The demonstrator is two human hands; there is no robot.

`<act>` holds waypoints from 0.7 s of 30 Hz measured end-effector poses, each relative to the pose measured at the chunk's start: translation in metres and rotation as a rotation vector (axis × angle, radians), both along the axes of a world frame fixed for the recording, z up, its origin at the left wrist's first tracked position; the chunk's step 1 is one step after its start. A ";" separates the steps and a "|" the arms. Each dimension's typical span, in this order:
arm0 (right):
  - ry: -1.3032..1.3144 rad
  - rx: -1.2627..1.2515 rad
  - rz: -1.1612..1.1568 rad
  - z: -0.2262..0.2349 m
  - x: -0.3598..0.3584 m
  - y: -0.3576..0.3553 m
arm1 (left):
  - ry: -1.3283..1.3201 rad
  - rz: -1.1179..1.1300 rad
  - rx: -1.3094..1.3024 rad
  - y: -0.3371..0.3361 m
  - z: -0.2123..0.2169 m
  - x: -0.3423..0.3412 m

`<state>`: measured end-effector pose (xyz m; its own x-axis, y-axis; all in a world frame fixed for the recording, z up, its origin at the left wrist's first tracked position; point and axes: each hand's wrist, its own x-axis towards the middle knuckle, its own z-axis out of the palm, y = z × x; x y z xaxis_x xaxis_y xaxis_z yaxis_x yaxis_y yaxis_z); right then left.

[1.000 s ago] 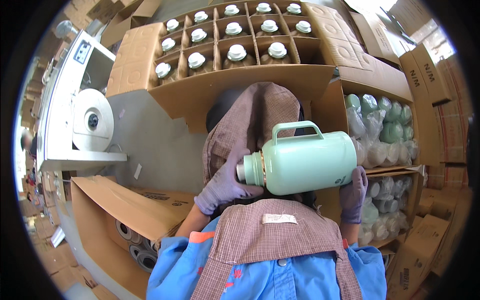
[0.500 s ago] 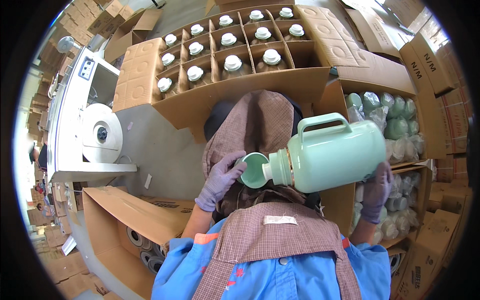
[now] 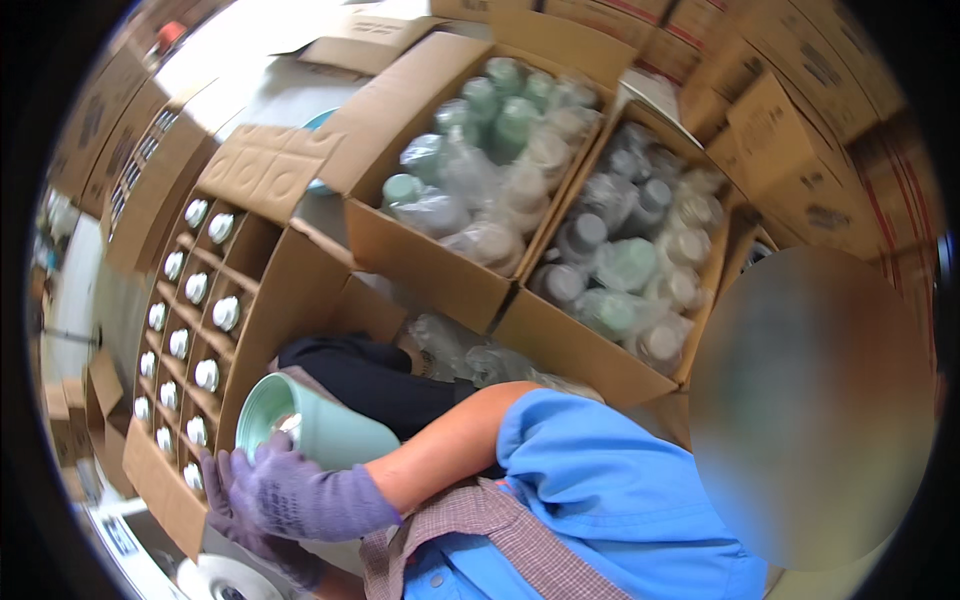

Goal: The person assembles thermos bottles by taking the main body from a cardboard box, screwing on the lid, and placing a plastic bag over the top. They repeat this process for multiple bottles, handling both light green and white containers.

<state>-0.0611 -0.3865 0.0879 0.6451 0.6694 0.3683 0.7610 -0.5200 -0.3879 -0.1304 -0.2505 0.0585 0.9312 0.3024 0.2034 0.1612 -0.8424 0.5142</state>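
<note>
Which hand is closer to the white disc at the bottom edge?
Left. The left hand sits just above the white disc, under the green flask. The right hand lies higher, across the flask's side.

- We are in a packing area of a factory or warehouse, with cardboard on every side.
- Two open cartons (image 3: pixel 455 270) hold pale green and white flasks (image 3: pixel 625 265) wrapped in clear plastic bags.
- A divided carton (image 3: pixel 255 330) holds rows of silver-topped inner bottles (image 3: pixel 207 375), one per cell.
- More sealed brown boxes (image 3: pixel 800 160) stack up along our right.
</note>
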 end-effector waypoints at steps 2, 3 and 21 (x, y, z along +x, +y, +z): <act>-0.040 0.229 0.158 0.009 0.019 -0.018 | 0.185 0.080 0.141 -0.003 -0.009 0.024; 0.006 0.375 0.328 0.025 0.034 -0.048 | 0.266 0.132 0.220 -0.006 -0.013 0.034; 0.614 -1.297 -1.680 -0.234 -0.171 -0.680 | -0.385 -0.073 -0.923 0.021 -0.072 0.062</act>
<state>-0.2325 -1.0662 -0.1460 0.5491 -0.8291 -0.1048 -0.5801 -0.4684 0.6664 -0.0680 -0.2292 -0.0132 0.8740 0.4386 0.2090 -0.1894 -0.0886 0.9779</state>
